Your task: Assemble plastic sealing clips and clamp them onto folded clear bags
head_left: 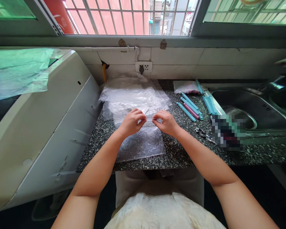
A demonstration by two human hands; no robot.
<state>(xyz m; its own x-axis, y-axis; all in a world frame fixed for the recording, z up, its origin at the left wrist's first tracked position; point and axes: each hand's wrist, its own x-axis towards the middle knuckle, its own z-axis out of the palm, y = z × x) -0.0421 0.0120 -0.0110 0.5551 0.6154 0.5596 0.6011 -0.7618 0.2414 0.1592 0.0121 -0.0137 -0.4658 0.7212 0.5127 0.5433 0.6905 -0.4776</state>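
Both my hands pinch the upper edge of a clear plastic bag [143,144], a short way apart from each other. My left hand [132,122] grips the edge on the left, thumb against fingers. On the right, my right hand [165,121] pinches the same edge. The bag's lower part lies flat on the speckled counter, close to its front. Just beyond my hands is a pile of clear plastic bags [131,92]. Several blue sealing strips [187,111] and a pink strip [191,110] lie to the right of my right hand.
A steel sink [238,105] is at the right, with more blue strips [210,105] by its rim. A clear packet [186,86] lies near the wall. A power socket [144,66] is behind the pile. A large white appliance [62,105] borders the counter on the left.
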